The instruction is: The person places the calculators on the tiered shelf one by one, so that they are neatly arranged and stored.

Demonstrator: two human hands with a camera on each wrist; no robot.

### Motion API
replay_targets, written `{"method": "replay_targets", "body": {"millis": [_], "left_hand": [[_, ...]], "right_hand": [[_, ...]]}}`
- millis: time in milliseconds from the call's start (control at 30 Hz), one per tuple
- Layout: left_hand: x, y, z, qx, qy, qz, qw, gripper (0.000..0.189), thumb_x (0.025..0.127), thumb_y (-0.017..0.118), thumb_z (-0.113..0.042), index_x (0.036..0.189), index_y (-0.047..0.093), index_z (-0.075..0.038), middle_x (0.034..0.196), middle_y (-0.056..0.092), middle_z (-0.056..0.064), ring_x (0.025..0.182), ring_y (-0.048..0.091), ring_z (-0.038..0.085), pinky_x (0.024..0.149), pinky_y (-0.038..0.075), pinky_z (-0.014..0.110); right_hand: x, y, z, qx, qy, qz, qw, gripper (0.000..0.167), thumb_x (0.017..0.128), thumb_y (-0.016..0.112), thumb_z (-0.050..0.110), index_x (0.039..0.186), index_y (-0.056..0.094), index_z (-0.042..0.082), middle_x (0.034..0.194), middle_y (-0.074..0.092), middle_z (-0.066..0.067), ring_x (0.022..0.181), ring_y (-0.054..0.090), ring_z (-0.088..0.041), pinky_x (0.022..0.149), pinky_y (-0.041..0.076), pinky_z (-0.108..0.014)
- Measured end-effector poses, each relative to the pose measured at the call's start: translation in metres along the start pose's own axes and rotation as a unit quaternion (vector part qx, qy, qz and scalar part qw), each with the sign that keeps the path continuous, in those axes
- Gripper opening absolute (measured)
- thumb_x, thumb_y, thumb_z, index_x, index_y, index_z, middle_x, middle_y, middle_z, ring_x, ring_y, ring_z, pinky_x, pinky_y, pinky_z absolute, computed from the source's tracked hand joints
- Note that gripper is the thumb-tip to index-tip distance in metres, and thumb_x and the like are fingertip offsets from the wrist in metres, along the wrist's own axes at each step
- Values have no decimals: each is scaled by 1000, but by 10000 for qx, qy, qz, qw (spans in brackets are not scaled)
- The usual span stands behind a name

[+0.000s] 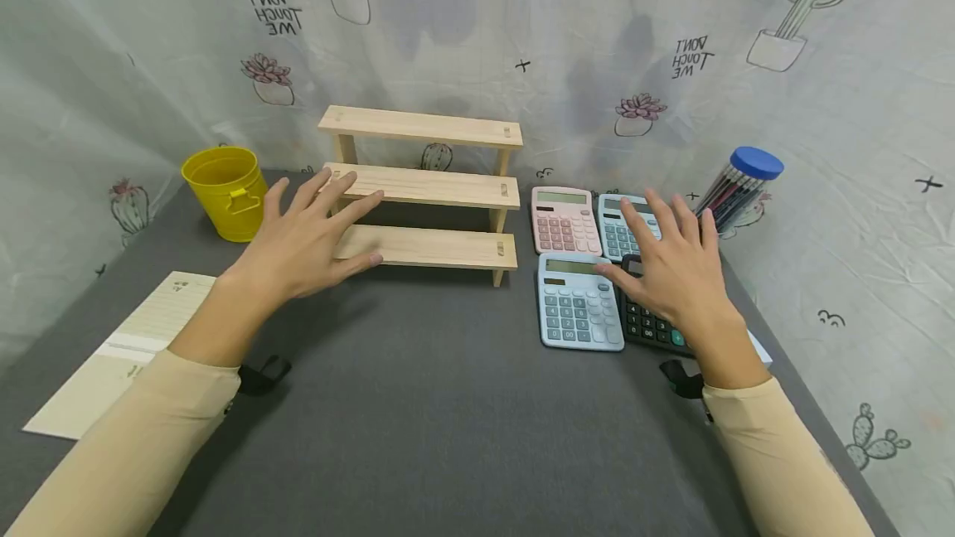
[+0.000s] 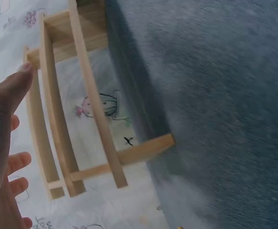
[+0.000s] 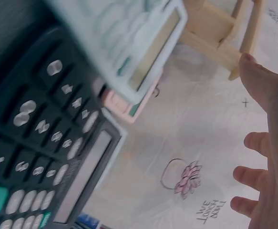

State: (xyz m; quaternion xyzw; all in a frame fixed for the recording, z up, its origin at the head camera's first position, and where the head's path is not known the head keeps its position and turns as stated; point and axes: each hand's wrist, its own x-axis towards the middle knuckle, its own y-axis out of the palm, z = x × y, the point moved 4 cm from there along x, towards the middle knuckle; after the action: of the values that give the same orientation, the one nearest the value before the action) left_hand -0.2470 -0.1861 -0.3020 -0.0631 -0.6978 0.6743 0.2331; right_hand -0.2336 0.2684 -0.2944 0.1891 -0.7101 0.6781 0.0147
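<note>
My left hand (image 1: 302,243) hovers with fingers spread in front of the left end of a three-tier wooden shelf (image 1: 433,245), overlapping its steps in the head view. In the left wrist view the thumb and fingertips show beside the shelf (image 2: 93,90), holding nothing. Over the calculators on the right, my right hand (image 1: 679,272) is spread too, with nothing in it. Beneath it lies a black calculator (image 1: 645,326), partly hidden. A light blue calculator (image 1: 582,305) lies by the thumb; behind are a pink calculator (image 1: 564,218) and another blue calculator (image 1: 615,230).
A yellow bucket (image 1: 224,189) stands at the back left, with an open lined notebook (image 1: 167,309) in front of it. At the right, a clear tube of pens with a blue lid (image 1: 757,162) stands behind my right hand. A patterned curtain (image 1: 477,23) surrounds the grey table (image 1: 448,413).
</note>
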Motion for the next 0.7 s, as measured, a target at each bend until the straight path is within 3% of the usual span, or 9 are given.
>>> {"method": "replay_targets", "body": {"millis": [367,533,700], "left_hand": [[-19,12,19,-182,-188,24,9997,78,95,54,-71,162,29,-38,169,22,13,150,21,45,109,14,78],[-25,14,25,-171,-190,119,9996,77,95,56,-70,161,31,-38,169,21,14,149,23,47,107,16,78],[-29,14,32,-199,-213,304,9991,77,95,55,-70,161,33,-37,169,20,14,147,23,49,106,19,77]], "right_hand": [[-18,21,-26,545,99,306,9980,98,92,65,64,165,20,17,166,19,-25,147,19,-58,112,19,-76],[-29,28,-37,1284,119,467,9906,95,95,68,53,165,19,11,163,19,-31,142,20,-64,104,23,-81],[-35,33,-46,1692,307,864,9813,98,97,68,48,164,12,5,162,15,-36,141,17,-66,106,20,-80]]}}
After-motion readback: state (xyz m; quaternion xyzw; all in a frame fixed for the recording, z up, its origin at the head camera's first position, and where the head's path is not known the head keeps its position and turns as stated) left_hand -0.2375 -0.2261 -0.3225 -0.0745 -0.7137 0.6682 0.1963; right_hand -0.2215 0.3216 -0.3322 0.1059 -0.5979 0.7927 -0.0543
